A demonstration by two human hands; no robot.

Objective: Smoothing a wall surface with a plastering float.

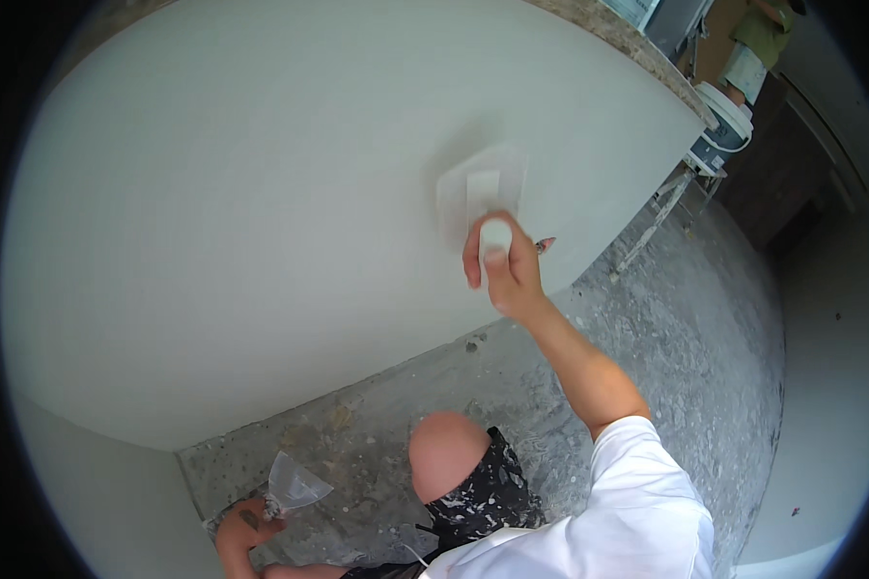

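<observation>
My right hand (510, 262) is closed around the white handle of a plastering trowel (483, 188). The trowel's pale, translucent blade lies against or very close to the light grey-white wall (261, 193); its exact contact cannot be made out. Low on the left, my left hand (248, 526) grips a putty knife (297, 482) with a wide, translucent blade that fans out above the floor. Most of that knife's handle is hidden by my fingers.
Stained grey concrete floor (647, 318) runs along the wall's foot. At the far right a bucket (720, 130) rests on a splattered stand (658, 220). Another person (758, 48) is beyond it. A rough stone ledge (637, 60) tops the wall. My bare knee (449, 454) is bent near the wall.
</observation>
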